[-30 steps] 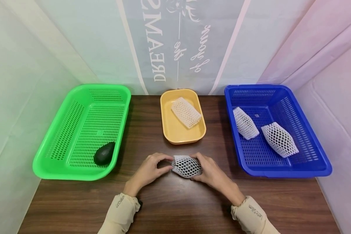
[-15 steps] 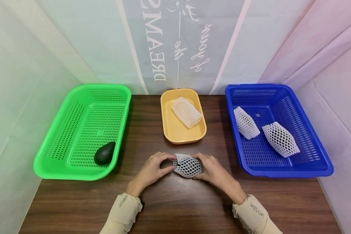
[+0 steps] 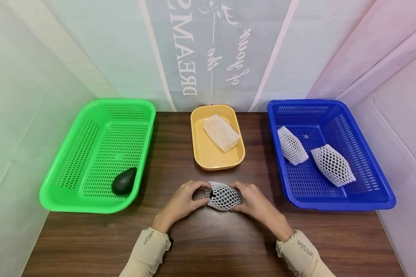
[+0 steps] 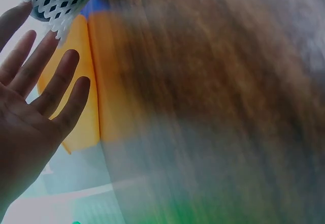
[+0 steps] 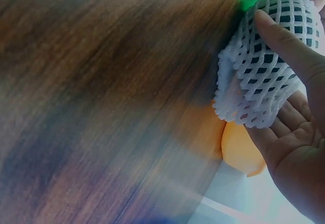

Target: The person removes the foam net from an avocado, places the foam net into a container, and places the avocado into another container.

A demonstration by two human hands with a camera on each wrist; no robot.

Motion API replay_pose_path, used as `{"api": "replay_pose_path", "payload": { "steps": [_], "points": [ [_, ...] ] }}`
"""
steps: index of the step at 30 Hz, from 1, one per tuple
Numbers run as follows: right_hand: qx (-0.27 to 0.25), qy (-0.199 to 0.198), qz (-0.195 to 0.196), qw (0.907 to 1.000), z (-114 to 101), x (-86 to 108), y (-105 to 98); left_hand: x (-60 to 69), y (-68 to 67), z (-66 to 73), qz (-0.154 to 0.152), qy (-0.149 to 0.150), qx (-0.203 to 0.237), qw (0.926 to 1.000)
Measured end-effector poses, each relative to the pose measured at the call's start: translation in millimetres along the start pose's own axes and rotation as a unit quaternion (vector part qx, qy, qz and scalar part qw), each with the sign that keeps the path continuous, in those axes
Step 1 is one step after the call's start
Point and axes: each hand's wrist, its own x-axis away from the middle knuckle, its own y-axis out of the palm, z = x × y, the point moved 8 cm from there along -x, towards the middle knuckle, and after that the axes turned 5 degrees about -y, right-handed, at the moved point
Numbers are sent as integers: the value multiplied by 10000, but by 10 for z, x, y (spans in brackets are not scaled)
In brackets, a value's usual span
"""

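Netted fruit [image 3: 224, 197] held in front of yellow tray [image 3: 204, 154]

Left of the tray, a dark fruit [image 3: 123, 182] is contained in a green basket [image 3: 119, 138]. In front of the tray, the netted fruit's left end is pinched by the left-hand grip [image 3: 184, 198], its right end clasped in the right-hand grip [image 3: 251, 200]. Right of the tray, two foam nets [image 3: 292, 146] are contained in a blue basket [image 3: 305, 188].

Up at twelve o'clock, the wall sheet [image 3: 202, 36] spells "DREAMS", climbing in big pale capitals, with "the" and "of your" in script towards its three o'clock! Down at five, the right sleeve [image 3: 302, 254] reads "LetsSlim"; at seven, the left sleeve [image 3: 146, 250] bears lettering too small to call!
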Motion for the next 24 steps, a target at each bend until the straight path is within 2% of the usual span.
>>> {"api": "replay_pose_path", "payload": {
  "steps": [8,15,24],
  "points": [
    [29,26,56,10000,9,-2,4,-7,38,-30,-106,-119,-150,9998],
    [10,-61,97,9999,6,-2,16,-15,111,-15,-475,-244,-219,9983],
    [26,-111,116,9999,3,-7,24,-22,147,-12,-508,-294,-299,9978]
  ]
}}
